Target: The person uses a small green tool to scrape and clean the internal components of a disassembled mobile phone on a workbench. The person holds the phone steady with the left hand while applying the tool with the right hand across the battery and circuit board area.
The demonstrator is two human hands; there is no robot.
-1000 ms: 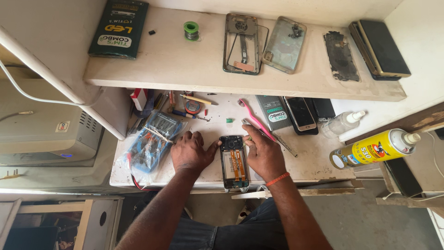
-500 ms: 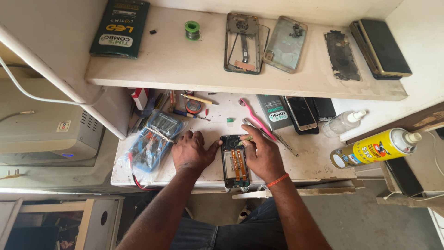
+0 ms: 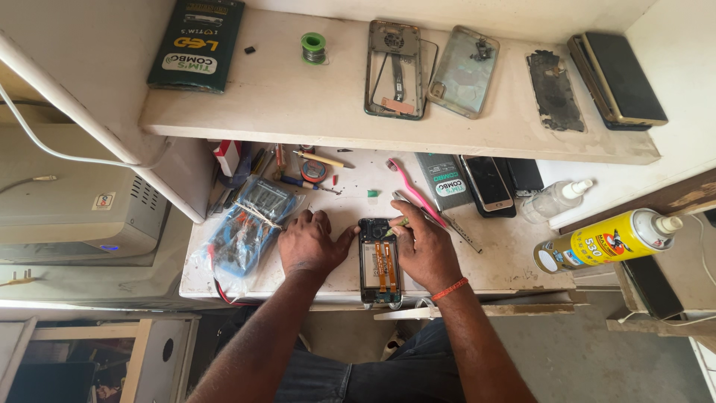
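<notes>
An opened phone (image 3: 379, 263) with orange flex cables lies face down on the white worktop (image 3: 507, 261), between my hands. My left hand (image 3: 312, 242) rests flat on the table, its thumb touching the phone's left edge. On the phone's right side my right hand (image 3: 424, 245) grips a thin green-tipped tool (image 3: 397, 223), whose tip is at the phone's top right corner. An orange band circles my right wrist.
A multimeter in a plastic bag (image 3: 250, 224) lies left of my hands. A pink toothbrush (image 3: 414, 190), phones (image 3: 488, 183), a spray bottle (image 3: 556, 200) and a yellow spray can (image 3: 608, 239) lie to the right. The shelf above holds phone housings (image 3: 395, 67), a solder reel (image 3: 314, 47) and a dark box (image 3: 196, 43).
My hands and the phone have hardly moved. The right hand has shifted slightly at the phone's top corner.
</notes>
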